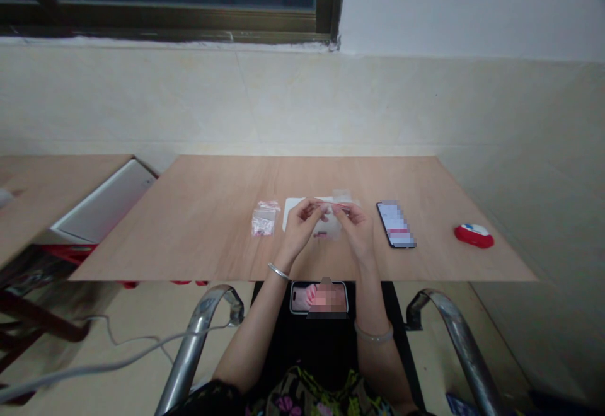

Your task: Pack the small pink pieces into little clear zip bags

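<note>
Both hands meet over the middle of the wooden table, with fingertips pinched close together. My left hand (pixel 306 216) and my right hand (pixel 352 219) grip the top edge of a small clear zip bag (pixel 332 229) with a reddish seal line. Something small and dark pink shows near its bottom, too small to name. Behind the hands lies a white sheet or card (pixel 291 204), partly covered by them. Another clear plastic piece (pixel 341 195) lies just beyond the fingers. Left of my left hand rests a stack of small zip bags (pixel 265 220) with pink seals.
A phone (pixel 396 224) with a lit screen lies right of my hands, and a red and white object (pixel 474 236) sits farther right. On my lap is a second phone (pixel 319 297). Metal chair arms (pixel 196 334) flank me; a cable (pixel 104 370) crosses at left.
</note>
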The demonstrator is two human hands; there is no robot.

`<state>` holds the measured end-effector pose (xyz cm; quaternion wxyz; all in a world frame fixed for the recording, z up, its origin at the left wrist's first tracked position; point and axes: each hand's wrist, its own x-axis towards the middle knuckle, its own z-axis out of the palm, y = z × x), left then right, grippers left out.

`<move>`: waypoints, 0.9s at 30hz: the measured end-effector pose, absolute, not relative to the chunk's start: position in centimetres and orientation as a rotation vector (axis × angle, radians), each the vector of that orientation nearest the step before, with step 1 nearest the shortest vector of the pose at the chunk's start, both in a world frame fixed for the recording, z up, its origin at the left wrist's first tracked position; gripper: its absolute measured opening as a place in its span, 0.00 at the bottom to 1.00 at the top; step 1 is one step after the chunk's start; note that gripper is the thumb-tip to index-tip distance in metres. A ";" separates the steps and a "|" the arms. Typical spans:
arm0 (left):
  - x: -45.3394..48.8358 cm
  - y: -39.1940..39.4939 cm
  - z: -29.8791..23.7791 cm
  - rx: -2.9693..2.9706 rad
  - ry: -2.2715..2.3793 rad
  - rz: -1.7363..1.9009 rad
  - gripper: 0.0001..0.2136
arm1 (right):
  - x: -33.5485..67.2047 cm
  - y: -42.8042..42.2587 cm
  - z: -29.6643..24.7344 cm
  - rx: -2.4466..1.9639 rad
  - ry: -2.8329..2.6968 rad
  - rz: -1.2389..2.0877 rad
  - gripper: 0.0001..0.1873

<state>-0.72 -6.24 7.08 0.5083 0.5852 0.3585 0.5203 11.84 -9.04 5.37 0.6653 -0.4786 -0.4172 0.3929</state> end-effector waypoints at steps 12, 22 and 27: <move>-2.6 -5.7 6.9 1.472 0.962 1.271 0.10 | 12.0 -8.8 4.9 -1.032 -0.943 0.920 0.12; -3.1 -5.6 6.6 1.455 0.941 1.279 0.10 | 11.7 -8.7 4.8 -0.991 -0.854 0.977 0.12; -3.3 -5.5 6.6 1.468 0.931 1.267 0.10 | 11.8 -8.5 4.6 -0.995 -0.834 1.009 0.12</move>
